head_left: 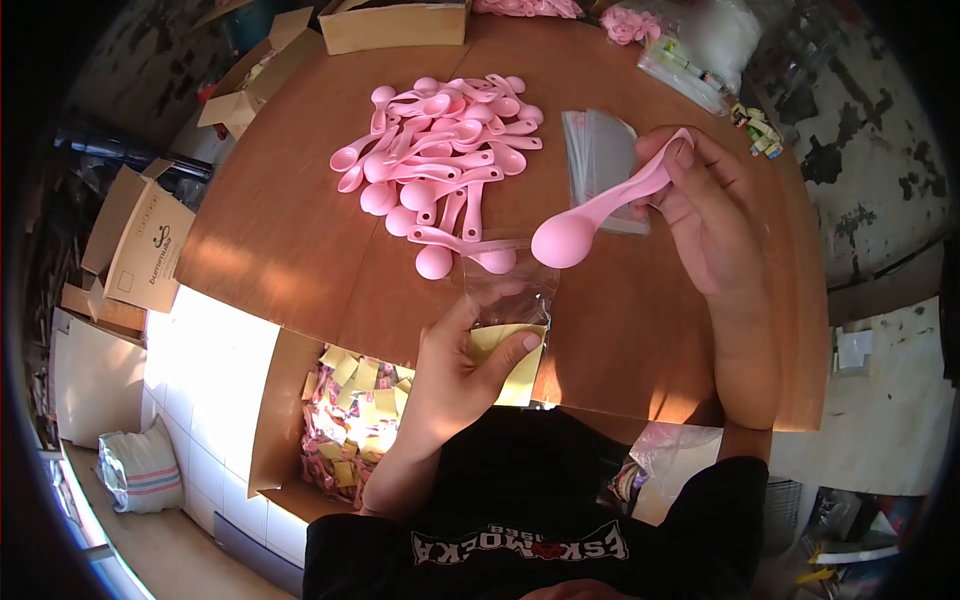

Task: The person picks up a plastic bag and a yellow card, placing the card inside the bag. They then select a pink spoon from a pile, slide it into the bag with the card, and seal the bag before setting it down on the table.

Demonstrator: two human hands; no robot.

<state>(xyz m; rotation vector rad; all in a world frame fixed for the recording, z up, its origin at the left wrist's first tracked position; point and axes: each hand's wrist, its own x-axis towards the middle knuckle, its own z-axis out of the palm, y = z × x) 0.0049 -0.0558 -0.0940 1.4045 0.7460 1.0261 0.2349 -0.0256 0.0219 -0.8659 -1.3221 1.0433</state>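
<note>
**Holding spoon near bag**

Grips the spoon by its handle end in the right hand, fingers clamped on it, bowl angled down to the left. Holds it above the table, close to the top of the bag; hard to tell whether touching. Pinches the clear bag in the left hand, thumb in front, fingers behind, with a yellow card, seemingly inside. Faces a pile of pink spoons beyond, spare bags to its right, and a box of packs at lower left.
</note>
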